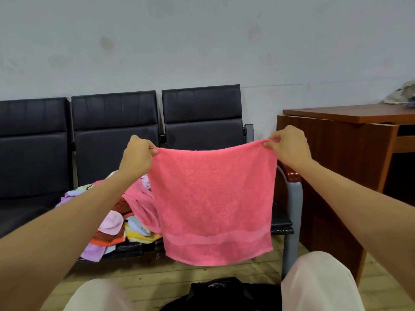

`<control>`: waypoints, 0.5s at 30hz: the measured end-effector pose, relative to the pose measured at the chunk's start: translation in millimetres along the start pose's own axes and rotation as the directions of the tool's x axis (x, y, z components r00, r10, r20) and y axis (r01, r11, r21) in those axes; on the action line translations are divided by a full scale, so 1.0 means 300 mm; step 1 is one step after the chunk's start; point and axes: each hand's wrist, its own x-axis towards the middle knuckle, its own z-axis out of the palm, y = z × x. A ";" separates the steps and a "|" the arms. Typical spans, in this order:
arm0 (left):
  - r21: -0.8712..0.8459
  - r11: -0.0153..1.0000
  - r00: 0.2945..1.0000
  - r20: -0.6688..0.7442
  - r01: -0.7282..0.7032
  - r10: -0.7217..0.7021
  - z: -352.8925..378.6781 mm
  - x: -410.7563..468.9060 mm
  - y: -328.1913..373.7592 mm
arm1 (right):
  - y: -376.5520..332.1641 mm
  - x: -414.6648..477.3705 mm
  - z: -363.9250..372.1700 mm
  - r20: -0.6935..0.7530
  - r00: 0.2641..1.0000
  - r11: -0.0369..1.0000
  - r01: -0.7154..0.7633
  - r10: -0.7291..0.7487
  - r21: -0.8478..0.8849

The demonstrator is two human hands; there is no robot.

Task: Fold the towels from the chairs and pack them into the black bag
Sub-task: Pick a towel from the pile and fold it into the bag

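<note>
Folding underway: left hand (pixel 137 156) and right hand (pixel 289 147) each pinch a top corner of the pink towel (pixel 213 198), hanging above the chairs' (pixel 116 122) front edge. Next, probably, bring corners together, then black bag (pixel 215 292).

Bg is a pale grey-white wall (pixel 202 41) w/ a few brownish stains (pixel 106 43), one upper left, another approx mid. On the right there's a reddish-brown wooden desk (pixel 332 149), side panel facing the cam, top overhanging a bit. Crumpled grey bundle (pixel 402 93) sits on its far end, cut off by the frame edge, can't tell what it is. Floor (pixel 157 272) is light wood planks.
</note>
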 end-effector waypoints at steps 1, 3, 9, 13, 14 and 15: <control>0.026 1.000 1.000 -0.013 0.003 -0.002 0.003 0.001 0.001 | 0.002 -0.001 0.001 -0.022 1.000 1.000 -0.015 0.015 -0.012; 0.078 0.997 1.000 -0.025 -0.004 0.006 0.012 0.005 0.001 | 0.004 -0.001 0.001 -0.033 0.998 0.999 -0.048 0.048 -0.022; -0.103 0.990 0.995 0.022 0.095 -0.093 0.045 0.017 0.017 | 0.018 0.013 0.033 0.004 0.991 0.988 -0.134 0.134 0.082; -0.349 0.910 0.975 0.087 0.222 -0.205 0.107 0.043 0.015 | 0.043 0.043 0.102 0.041 0.980 0.968 -0.198 0.194 0.151; -0.393 0.887 0.970 0.096 0.241 -0.221 0.129 0.055 0.006 | 0.049 0.052 0.121 0.055 0.977 0.963 -0.211 0.204 0.170; -0.433 0.864 0.966 0.101 0.259 -0.239 0.151 0.068 0.000 | 0.056 0.062 0.138 0.064 0.976 0.958 -0.217 0.208 0.186</control>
